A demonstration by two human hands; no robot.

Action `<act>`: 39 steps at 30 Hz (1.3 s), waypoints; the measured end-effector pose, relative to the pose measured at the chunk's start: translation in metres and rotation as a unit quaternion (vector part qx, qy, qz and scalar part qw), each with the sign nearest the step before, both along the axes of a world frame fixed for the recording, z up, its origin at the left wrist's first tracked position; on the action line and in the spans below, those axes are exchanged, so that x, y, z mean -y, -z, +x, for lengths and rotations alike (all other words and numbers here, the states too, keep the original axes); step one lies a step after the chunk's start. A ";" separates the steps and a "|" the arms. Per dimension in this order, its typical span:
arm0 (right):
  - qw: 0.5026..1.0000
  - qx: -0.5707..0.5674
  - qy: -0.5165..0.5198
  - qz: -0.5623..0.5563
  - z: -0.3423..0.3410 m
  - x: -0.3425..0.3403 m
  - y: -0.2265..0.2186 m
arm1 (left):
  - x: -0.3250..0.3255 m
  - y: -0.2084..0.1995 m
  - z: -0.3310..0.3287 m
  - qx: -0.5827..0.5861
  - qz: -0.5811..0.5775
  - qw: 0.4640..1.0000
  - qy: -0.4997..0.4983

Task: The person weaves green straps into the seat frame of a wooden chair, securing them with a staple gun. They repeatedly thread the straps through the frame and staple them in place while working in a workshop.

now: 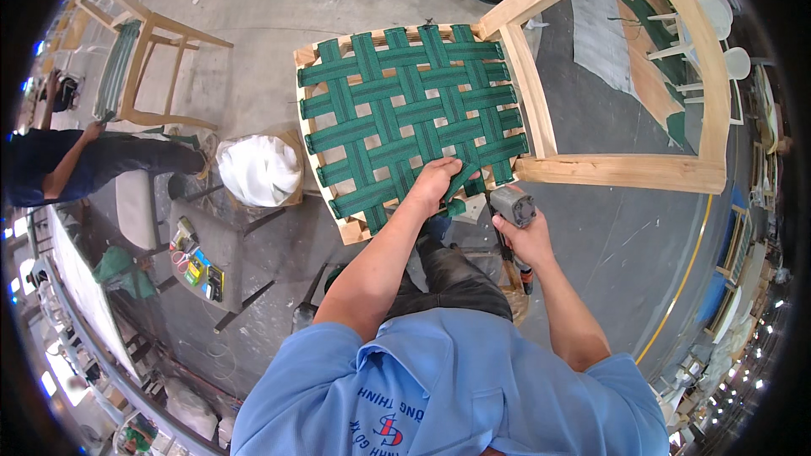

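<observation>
A wooden chair frame lies before me, its open back to the right. Green elastic webbing is woven in a crisscross over its seat. At the near edge of the seat, my left hand pinches the end of a webbing strap, with its fingers closed. Just right of it, my right hand is wrapped round the handle of a grey staple gun. The gun's head is close to the seat's near right corner; whether its nose touches the wood is hidden.
To the left, a co-worker holds webbing on another wooden chair. A white bundle stands beside my chair frame. Small boxes lie on a grey padded seat. White stools line the far right.
</observation>
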State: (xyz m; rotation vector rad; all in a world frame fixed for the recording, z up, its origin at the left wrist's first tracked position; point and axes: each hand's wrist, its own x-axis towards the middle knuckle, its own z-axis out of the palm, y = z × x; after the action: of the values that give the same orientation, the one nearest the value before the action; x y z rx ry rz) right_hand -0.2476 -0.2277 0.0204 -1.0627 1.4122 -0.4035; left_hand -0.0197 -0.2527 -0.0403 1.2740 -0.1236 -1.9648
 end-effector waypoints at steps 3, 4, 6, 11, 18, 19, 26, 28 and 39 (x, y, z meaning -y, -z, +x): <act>0.999 -0.036 -0.022 -0.008 0.004 0.004 0.002 | 0.001 0.002 0.008 -0.004 -0.003 1.000 0.015; 0.998 -0.051 -0.031 -0.008 0.006 0.005 0.002 | 0.001 0.003 0.010 -0.004 -0.009 1.000 0.017; 0.996 -0.069 -0.047 -0.026 0.007 0.006 0.005 | 0.002 0.005 0.011 -0.004 -0.022 0.999 0.025; 0.995 -0.077 -0.054 -0.044 0.004 0.006 0.012 | 0.004 0.005 0.011 -0.015 -0.004 0.999 0.042; 0.996 -0.079 -0.047 -0.015 0.008 0.008 0.009 | 0.004 0.009 0.012 -0.015 0.000 0.999 0.039; 0.994 -0.091 -0.059 -0.028 0.009 0.008 0.010 | 0.004 0.010 0.013 -0.014 -0.004 0.999 0.039; 0.988 -0.101 -0.084 -0.082 0.013 0.005 0.013 | 0.007 0.001 0.009 0.011 0.007 0.999 0.031; 0.997 -0.064 -0.042 -0.024 0.015 0.004 0.010 | 0.007 0.001 0.010 0.019 0.003 0.999 0.029; 0.996 -0.086 -0.034 0.015 0.025 -0.004 0.005 | 0.004 0.003 0.012 0.019 -0.008 1.000 0.022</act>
State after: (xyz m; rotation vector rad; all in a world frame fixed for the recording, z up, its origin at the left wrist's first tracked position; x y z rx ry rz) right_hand -0.2222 -0.2235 0.0159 -1.1397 1.5252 -0.2454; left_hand -0.0079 -0.2565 -0.0436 1.3093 -0.1871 -1.9729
